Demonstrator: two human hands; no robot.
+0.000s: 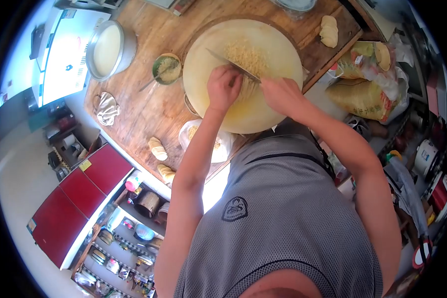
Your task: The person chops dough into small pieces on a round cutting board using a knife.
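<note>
My right hand (283, 97) is wrapped round the handle of a kitchen knife (232, 63). Its blade slants up and left across a round, pale chopping board (203, 74). Beside the blade, my left hand (224, 88) rests with its fingers curled in; what lies under the fingertips is hidden. Finely chopped yellow food (248, 55) is spread on the far side of the blade. Yellow strips (251, 93) lie on the near side, between my two hands.
Left of the board stand a green bowl (167, 68) with chopped food and a spoon, and a large metal pot (120, 49). A crumpled cloth (107, 109), pale rolls (157, 148) and a plastic bag (222, 144) lie on the wooden table (144, 107). Sacks (357, 99) stand at the right.
</note>
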